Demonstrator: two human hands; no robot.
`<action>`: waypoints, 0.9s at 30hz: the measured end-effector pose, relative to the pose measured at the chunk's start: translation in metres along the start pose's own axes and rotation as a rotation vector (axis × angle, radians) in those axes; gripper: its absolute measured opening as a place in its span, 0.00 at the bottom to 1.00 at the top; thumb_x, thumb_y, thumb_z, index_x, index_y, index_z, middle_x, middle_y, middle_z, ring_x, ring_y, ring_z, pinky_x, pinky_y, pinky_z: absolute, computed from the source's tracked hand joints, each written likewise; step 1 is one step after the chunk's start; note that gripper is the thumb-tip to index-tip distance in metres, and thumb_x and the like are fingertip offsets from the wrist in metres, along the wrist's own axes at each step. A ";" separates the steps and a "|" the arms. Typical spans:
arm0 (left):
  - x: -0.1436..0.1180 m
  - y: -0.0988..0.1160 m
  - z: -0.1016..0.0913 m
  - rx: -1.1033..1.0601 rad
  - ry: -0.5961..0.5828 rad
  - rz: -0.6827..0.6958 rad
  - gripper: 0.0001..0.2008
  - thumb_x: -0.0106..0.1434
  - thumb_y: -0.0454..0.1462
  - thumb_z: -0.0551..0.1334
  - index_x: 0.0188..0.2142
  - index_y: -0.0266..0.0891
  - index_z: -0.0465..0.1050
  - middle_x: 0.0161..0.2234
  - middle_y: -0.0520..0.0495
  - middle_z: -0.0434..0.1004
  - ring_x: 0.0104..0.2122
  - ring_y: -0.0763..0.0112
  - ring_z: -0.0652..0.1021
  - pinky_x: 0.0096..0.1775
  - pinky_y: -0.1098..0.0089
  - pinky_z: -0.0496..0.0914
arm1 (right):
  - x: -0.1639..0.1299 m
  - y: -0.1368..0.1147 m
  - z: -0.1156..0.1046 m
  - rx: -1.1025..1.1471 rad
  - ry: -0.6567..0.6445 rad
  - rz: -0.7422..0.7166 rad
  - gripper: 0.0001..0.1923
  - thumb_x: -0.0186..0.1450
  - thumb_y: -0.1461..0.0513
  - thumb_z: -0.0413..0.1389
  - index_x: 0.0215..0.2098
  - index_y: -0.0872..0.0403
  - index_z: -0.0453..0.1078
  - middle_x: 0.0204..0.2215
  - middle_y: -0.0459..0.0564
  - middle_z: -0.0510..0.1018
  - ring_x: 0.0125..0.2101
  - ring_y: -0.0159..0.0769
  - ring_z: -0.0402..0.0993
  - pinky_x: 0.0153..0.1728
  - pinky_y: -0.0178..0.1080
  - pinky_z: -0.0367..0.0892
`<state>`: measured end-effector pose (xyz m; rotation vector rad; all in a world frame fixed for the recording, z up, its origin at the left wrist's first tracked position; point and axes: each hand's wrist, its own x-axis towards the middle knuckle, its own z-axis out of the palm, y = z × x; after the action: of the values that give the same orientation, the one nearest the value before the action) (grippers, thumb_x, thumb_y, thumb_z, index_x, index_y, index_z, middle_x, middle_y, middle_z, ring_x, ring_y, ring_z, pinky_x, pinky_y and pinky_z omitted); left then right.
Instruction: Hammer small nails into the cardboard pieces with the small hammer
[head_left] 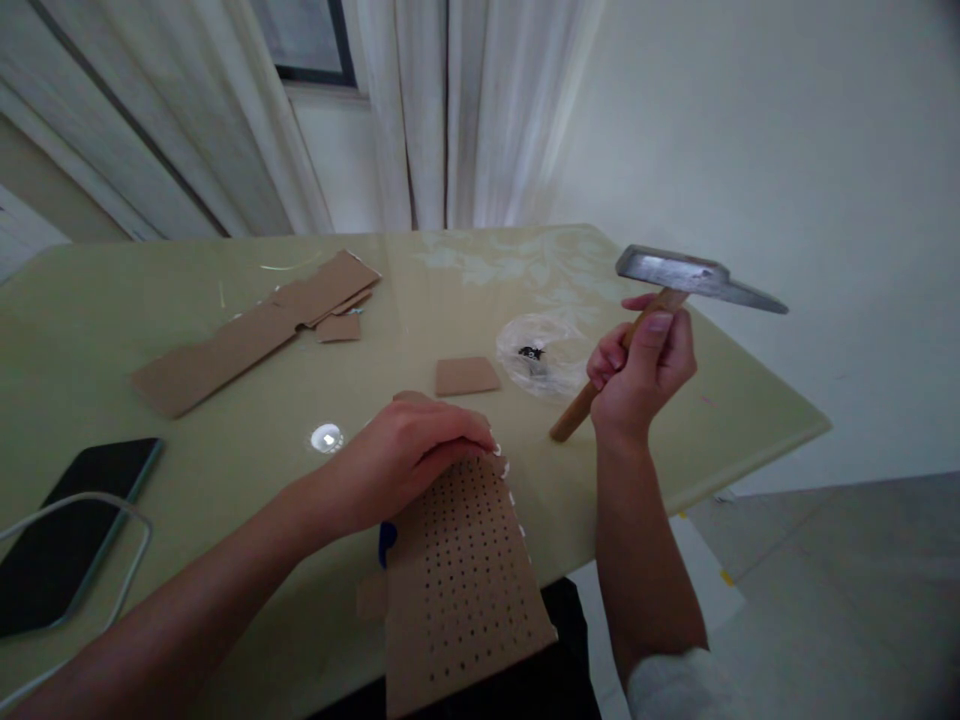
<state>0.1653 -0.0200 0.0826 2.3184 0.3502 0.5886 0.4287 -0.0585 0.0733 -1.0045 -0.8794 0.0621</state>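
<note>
My right hand is closed around the wooden handle of a hammer, raised above the table. Its metal head points to the right with a tapered end. At the far end of a piece of cardboard with rows of small holes, my left hand is closed over the edge, its fingertips partly hidden. The near end of this cardboard reaches past the table's front edge. A blue thing shows at the cardboard's left side, mostly covered. Beyond my left hand lies a small cardboard rectangle.
A clear plastic bag holding small black items lies at the right. Longer cardboard strips are at the back left. A dark phone and a white cable lie at the left of the table. Curtains hang behind.
</note>
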 end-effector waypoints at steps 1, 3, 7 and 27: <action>0.000 0.000 0.000 0.000 0.001 0.002 0.10 0.80 0.35 0.62 0.48 0.45 0.84 0.46 0.53 0.91 0.46 0.69 0.88 0.53 0.70 0.74 | 0.000 0.000 0.000 0.006 0.002 -0.001 0.18 0.78 0.44 0.57 0.40 0.46 0.72 0.18 0.35 0.55 0.15 0.29 0.45 0.12 0.31 0.42; 0.000 0.000 0.000 0.003 0.002 0.009 0.09 0.80 0.35 0.62 0.48 0.45 0.84 0.46 0.53 0.91 0.46 0.69 0.88 0.53 0.70 0.74 | 0.000 0.000 0.000 0.013 0.005 -0.002 0.18 0.78 0.44 0.57 0.40 0.47 0.72 0.18 0.35 0.56 0.15 0.28 0.45 0.12 0.31 0.41; -0.002 0.000 -0.001 0.011 -0.011 0.032 0.09 0.79 0.33 0.62 0.48 0.45 0.83 0.46 0.54 0.90 0.46 0.70 0.87 0.52 0.71 0.74 | 0.000 -0.001 0.001 -0.005 0.003 -0.007 0.18 0.78 0.43 0.57 0.39 0.46 0.71 0.18 0.35 0.55 0.14 0.28 0.44 0.12 0.31 0.41; 0.000 -0.001 0.004 -0.023 -0.041 -0.057 0.06 0.78 0.35 0.65 0.47 0.44 0.83 0.44 0.53 0.90 0.43 0.70 0.86 0.48 0.71 0.73 | -0.003 -0.004 0.000 -0.030 -0.004 0.020 0.18 0.78 0.43 0.56 0.41 0.46 0.70 0.20 0.36 0.55 0.15 0.29 0.46 0.14 0.31 0.43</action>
<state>0.1674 -0.0218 0.0797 2.2873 0.3876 0.5143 0.4250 -0.0619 0.0744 -1.0415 -0.8765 0.0679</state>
